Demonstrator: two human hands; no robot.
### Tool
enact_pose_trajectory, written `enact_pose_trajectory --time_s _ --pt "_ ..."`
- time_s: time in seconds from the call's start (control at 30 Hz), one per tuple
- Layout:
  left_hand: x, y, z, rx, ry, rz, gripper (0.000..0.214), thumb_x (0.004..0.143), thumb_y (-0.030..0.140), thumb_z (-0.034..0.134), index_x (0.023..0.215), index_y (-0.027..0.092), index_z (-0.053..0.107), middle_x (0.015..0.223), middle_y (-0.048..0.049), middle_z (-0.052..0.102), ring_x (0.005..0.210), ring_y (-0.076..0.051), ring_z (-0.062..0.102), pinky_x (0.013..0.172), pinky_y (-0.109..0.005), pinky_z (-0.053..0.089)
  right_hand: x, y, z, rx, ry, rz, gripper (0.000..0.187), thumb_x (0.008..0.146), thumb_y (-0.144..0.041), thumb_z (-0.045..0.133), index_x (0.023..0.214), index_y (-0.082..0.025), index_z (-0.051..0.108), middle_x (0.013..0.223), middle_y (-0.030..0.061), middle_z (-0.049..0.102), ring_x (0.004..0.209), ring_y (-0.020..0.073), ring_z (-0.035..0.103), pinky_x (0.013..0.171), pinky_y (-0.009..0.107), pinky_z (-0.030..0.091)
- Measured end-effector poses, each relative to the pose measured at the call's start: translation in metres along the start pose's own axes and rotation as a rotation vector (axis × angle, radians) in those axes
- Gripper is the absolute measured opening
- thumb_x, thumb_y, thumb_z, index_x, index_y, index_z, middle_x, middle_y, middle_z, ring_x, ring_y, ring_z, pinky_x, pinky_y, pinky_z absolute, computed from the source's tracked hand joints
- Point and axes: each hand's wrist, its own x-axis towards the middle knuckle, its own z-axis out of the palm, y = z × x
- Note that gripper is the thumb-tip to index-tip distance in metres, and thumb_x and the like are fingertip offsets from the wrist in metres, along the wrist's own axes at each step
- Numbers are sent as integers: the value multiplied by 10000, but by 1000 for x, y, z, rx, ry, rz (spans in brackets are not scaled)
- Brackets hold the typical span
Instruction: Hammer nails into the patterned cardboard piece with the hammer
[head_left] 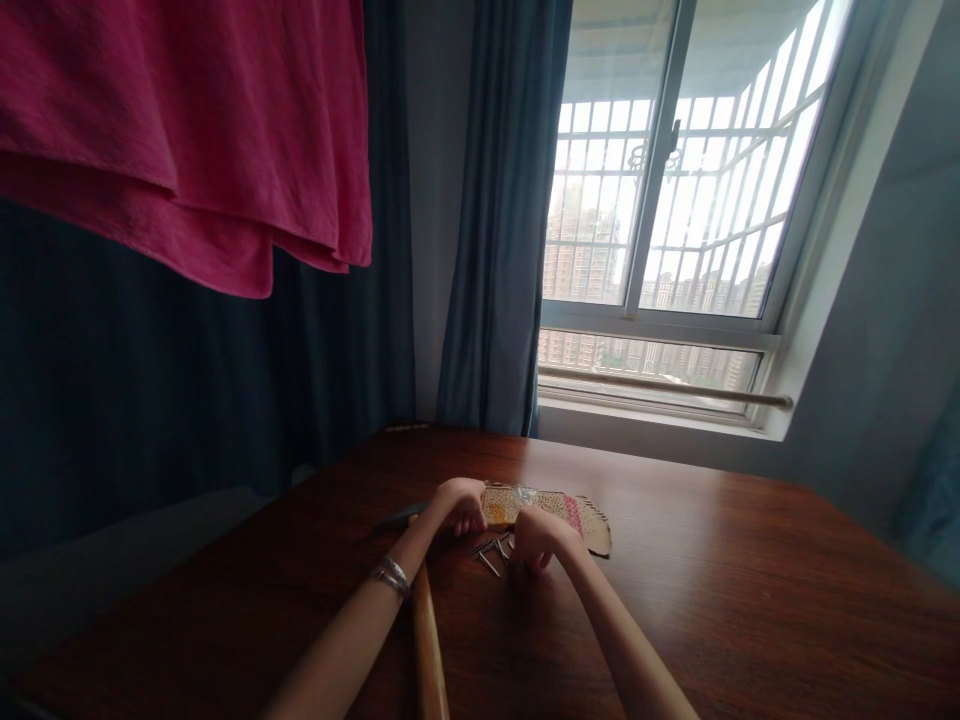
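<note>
A flat piece of cardboard (pixel 592 525) with a rounded right end, dotted all over and marked with orange and pink patches, lies on the wooden table. My left hand (pixel 463 503) is closed at its left end, fingers curled downward. At the cardboard's front edge is my right hand (pixel 536 535), also closed; whatever its fingers hold is hidden. Several metal nails (pixel 491 560) lie loose between my hands. A hammer with a long wooden handle (pixel 427 640) rests under my left forearm, its dark metal head (pixel 397 520) left of my left hand.
The brown table (pixel 712 600) reaches toward a window (pixel 660 200) with bars outside. Blue curtains (pixel 487 250) hang behind its far left edge. A pink towel (pixel 225 140) hangs at the upper left.
</note>
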Motion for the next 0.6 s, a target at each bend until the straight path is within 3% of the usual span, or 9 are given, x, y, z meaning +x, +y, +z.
enact_pose_trajectory --time_s 0.07,0.13,0.3,0.47,0.6 --pt "4 -4 0 -30 -10 -57 332 575 381 712 474 109 550 446 -69 586 418 -192 577 430 -279 465 0 -4 7 22 -20 -96 61 583 -128 658 629 -166 644 568 33 659 526 169 638 450 219 489" --pt "8 -10 0 -52 66 -54 342 585 397 699 484 110 542 434 -58 575 397 -182 565 419 -269 454 0 -10 14 47 4 -190 104 628 -142 630 714 -184 672 616 43 673 521 151 626 435 205 467" --pt "13 -22 -7 -145 127 -21 300 615 372 680 521 107 574 469 -61 591 414 -178 575 424 -264 453 1 -12 13 63 180 -319 255 726 -186 563 965 -220 646 781 29 692 596 132 621 506 207 444" --pt "7 -31 -19 -244 205 14 211 662 291 620 587 97 588 535 -71 620 450 -178 596 438 -265 467 6 20 -15 -28 488 -265 352 748 -122 478 1069 -216 586 1027 53 633 952 174 566 806 236 395" --pt "1 -34 -27 -236 333 23 218 706 289 557 713 84 632 645 -96 664 478 -144 599 434 -211 438 10 57 -33 -107 592 -130 356 747 -236 538 1095 -171 575 1148 123 545 1095 244 467 883 287 337"
